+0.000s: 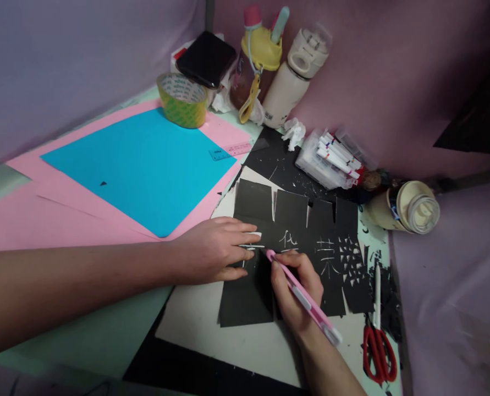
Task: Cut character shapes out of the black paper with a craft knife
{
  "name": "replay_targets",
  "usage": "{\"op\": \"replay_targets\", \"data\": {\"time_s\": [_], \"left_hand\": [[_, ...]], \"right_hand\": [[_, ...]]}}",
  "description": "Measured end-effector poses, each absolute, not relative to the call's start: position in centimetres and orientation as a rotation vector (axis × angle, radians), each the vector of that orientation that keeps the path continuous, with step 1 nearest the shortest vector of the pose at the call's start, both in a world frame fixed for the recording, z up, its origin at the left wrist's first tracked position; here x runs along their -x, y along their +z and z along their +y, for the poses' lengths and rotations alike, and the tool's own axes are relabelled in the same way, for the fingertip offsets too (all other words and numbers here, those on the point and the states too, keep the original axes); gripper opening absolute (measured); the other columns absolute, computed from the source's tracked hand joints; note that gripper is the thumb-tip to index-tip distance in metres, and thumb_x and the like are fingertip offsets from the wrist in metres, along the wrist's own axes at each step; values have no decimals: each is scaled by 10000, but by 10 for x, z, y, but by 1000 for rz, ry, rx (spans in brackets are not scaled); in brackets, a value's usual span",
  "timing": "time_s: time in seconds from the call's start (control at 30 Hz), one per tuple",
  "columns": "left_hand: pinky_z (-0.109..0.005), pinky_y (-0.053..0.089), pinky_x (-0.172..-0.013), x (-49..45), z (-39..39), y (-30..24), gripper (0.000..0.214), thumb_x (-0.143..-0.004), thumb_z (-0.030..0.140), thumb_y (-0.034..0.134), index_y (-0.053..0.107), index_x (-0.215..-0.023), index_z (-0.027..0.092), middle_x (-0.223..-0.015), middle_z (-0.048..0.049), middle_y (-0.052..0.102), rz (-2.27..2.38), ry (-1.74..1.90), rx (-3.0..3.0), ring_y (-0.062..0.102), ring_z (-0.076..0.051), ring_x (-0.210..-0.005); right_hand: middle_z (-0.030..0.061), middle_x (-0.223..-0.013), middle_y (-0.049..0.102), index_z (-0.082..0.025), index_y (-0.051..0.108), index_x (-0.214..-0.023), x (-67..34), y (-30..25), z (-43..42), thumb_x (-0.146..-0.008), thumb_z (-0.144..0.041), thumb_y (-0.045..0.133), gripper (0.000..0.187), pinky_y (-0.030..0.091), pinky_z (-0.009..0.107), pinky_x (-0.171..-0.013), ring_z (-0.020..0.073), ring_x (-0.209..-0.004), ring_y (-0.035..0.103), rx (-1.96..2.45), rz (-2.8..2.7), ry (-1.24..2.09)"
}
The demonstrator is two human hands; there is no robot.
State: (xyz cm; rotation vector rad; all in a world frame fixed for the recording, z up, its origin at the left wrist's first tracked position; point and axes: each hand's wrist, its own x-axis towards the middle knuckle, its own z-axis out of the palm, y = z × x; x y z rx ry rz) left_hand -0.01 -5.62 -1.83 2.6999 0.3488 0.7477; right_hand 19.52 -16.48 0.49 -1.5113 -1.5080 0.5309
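My left hand lies flat with fingers spread on the left part of a black paper sheet. In my right hand is a pink craft knife, its tip at the paper just beyond my left fingertips. White cut lines show through the sheet between the fingers. Farther right, cut-out character shapes and a patch of small triangular holes mark the same black paper, and slits run in from its top edge. Under it lies a whitish board.
Blue paper on pink paper lies left, with a small ruler. Behind stand a tape roll, a phone, bottles and a pen box. Red-handled scissors and a cup are right.
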Motion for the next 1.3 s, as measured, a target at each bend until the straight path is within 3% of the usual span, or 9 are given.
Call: {"op": "replay_targets", "data": {"time_s": [0.3,0.9,1.3], "left_hand": [[-368,467,-1006,0,-57,-19,220,-904,365,634,721,-1031,208,-1281,-53,665,361,738,-2692,591,-245,-1234],[-377,469,-988,-1,-56,-18,221,-905,360,638,724,-1024,194,-1268,-51,672,350,762,-2689,599,-255,-1218],[-373,469,-987,0,-56,-19,221,-903,365,635,726,-1018,200,-1267,-47,673,350,751,-2704,597,-253,-1221]], "right_hand": [[32,-813,700,-194,706,-918,-213,8,-155,-862,-125,657,102,511,272,-646,149,-723,652,1426,-1633,737],[28,-868,709,-220,695,-969,-218,4,-157,-871,-103,655,158,516,264,-697,147,-777,666,1415,-1658,786],[40,-835,671,-191,647,-1018,-215,8,-153,-865,-28,610,227,526,268,-685,138,-743,634,1302,-1998,573]]}}
